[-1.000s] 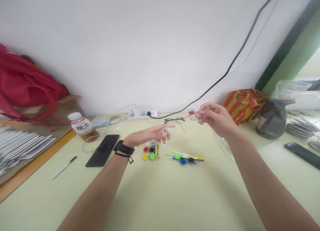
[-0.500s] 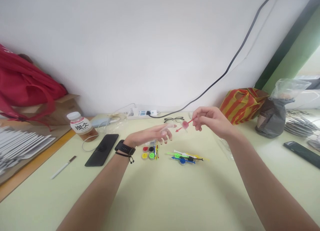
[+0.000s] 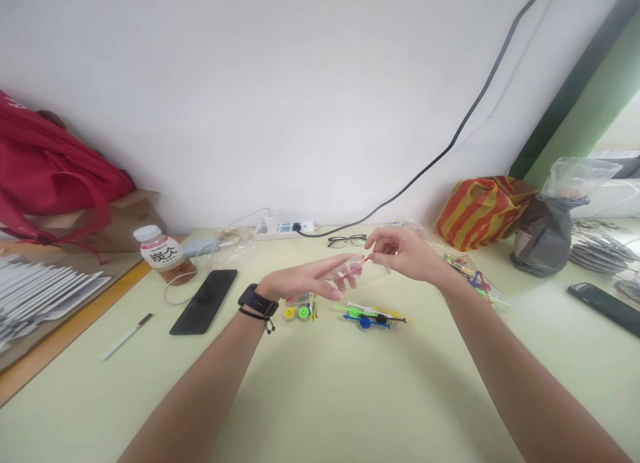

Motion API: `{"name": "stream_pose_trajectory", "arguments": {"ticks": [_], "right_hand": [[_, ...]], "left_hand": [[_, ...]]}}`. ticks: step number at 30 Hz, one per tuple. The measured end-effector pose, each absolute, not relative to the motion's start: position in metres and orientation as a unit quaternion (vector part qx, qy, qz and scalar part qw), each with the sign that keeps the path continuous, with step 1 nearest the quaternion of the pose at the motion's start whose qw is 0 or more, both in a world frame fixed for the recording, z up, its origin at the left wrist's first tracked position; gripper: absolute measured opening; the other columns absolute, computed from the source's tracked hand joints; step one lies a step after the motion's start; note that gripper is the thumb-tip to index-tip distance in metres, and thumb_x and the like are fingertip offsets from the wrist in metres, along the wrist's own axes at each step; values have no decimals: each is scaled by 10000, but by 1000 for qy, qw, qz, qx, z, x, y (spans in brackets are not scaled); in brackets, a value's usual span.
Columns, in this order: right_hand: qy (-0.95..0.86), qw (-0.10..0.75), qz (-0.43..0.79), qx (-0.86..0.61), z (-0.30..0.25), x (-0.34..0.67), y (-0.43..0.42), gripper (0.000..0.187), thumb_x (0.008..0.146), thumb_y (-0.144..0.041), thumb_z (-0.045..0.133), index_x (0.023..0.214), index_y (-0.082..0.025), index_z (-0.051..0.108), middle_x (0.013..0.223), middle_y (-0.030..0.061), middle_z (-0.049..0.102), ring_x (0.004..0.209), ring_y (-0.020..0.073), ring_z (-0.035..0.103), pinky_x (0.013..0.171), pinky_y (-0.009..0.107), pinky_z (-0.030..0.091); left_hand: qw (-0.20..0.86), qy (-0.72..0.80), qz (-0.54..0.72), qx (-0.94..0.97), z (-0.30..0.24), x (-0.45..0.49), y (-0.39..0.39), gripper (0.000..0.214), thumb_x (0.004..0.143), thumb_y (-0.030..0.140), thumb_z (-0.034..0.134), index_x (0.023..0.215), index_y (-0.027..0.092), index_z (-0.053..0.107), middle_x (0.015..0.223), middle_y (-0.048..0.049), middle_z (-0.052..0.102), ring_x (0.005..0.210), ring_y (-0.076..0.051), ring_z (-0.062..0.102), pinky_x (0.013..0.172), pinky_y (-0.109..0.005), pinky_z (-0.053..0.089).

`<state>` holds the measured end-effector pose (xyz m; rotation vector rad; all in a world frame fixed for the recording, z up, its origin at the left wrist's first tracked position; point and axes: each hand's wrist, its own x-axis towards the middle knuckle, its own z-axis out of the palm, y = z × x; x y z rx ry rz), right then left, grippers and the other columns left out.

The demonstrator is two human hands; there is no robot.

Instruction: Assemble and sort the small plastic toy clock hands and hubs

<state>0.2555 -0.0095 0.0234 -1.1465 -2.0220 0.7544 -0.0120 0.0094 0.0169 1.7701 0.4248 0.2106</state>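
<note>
My left hand (image 3: 313, 281), with a black watch on the wrist, is raised over the table and pinches a small clear plastic bag (image 3: 356, 272). My right hand (image 3: 400, 251) pinches a thin red stick piece (image 3: 359, 265) whose tip is at or inside the bag's mouth. Under the hands, coloured round discs (image 3: 297, 312) lie on the table in a small group. To their right is a pile of coloured stick pieces (image 3: 370, 314) in green, blue, white and yellow.
A black phone (image 3: 204, 300), a drink bottle (image 3: 165, 254), a pen (image 3: 126, 336), a power strip (image 3: 285, 228) and glasses (image 3: 347, 239) lie behind. A striped bag (image 3: 481, 211) and grey bag (image 3: 545, 233) stand right, with another phone (image 3: 605, 306). A bag of coloured pieces (image 3: 474, 276) lies beside my right arm.
My right hand has come down and left with the red stick, meeting my left hand. The left hand has closed its fingers on the clear bag.
</note>
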Motion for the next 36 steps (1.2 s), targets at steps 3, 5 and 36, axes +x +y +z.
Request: {"name": "stream_pose_trajectory", "arguments": {"ticks": [3, 5, 36], "right_hand": [[-779, 344, 277, -445, 27, 258, -11, 195, 893, -381, 636, 905, -193, 685, 730, 21, 675, 649, 153, 585, 585, 262, 453], [-764, 359, 269, -463, 27, 262, -8, 269, 953, -425, 553, 894, -192, 674, 786, 37, 687, 679, 155, 597, 595, 259, 459], [-666, 446, 427, -417, 24, 296, -1, 243, 817, -414, 814, 907, -195, 760, 794, 35, 710, 715, 156, 639, 712, 308, 539]], "left_hand": [[628, 190, 103, 747, 16, -13, 10, 823, 879, 368, 708, 1603, 357, 318, 1291, -85, 556, 1076, -217, 532, 943, -386, 443], [644, 191, 113, 733, 14, -14, 12, 825, 881, 378, 692, 1609, 346, 305, 1271, -91, 566, 1061, -215, 535, 908, -368, 447], [714, 174, 147, 662, -1, -23, 23, 677, 1016, 659, 403, 1585, 294, 368, 1196, -129, 597, 835, -178, 537, 756, -312, 419]]}}
